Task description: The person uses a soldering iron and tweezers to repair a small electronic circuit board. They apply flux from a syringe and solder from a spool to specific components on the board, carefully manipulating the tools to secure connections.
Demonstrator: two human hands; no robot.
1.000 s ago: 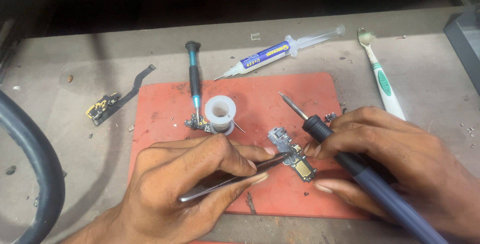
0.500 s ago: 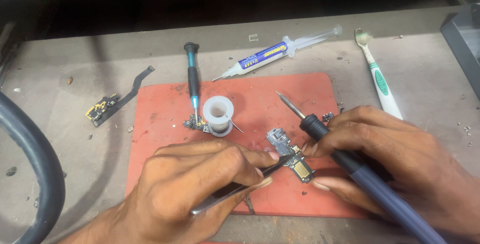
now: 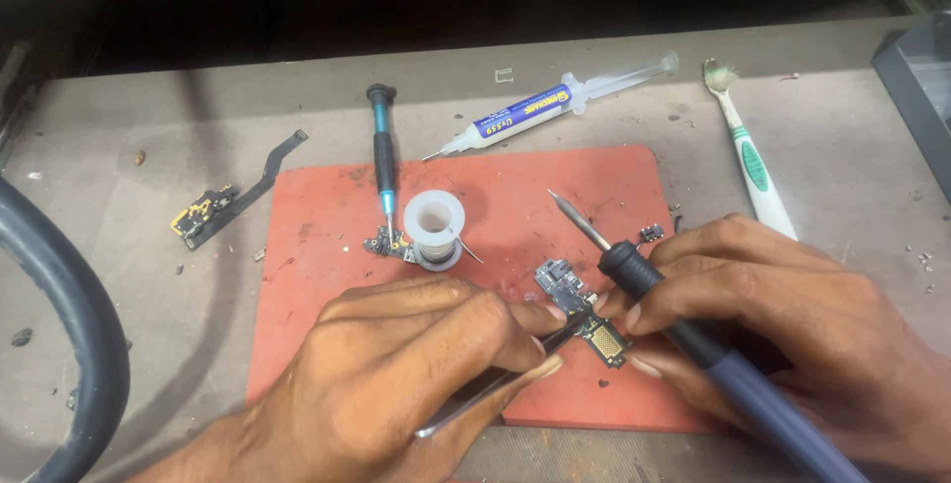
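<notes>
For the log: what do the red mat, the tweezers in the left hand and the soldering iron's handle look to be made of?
The red rectangular mat looks like matte rubber or silicone: dull surface, rounded corners, scuffs. The thin tweezers in the left hand appear to be bare metal, with a bright sheen. The soldering iron's handle, held by the right hand, seems blue-grey plastic with a black, possibly rubber collar; its tip is dull metal.
</notes>
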